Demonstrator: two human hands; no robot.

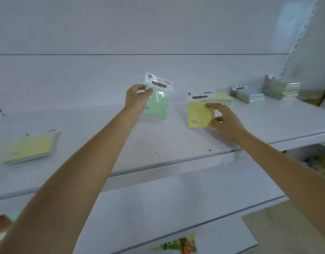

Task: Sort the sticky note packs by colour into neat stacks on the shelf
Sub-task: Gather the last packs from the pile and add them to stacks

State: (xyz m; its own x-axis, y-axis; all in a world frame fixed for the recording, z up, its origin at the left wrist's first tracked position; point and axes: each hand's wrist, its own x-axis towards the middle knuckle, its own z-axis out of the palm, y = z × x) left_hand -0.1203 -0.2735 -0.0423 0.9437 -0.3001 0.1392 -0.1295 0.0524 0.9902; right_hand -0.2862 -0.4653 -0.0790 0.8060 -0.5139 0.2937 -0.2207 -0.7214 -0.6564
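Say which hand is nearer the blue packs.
Right. The right hand, gripping a yellow pack, is left of the blue packs; the left hand, holding a green pack, farther left.

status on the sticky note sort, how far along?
Looks partway. Done: a blue stack and a pale stack sit grouped at the right end of the shelf. In hand: the left hand holds a green pack off it; the right hand pinches a yellow pack. Left: both need placing, yellows lie split between a yellow stack far left and a yellow pile behind the right hand, and no green stack shows.
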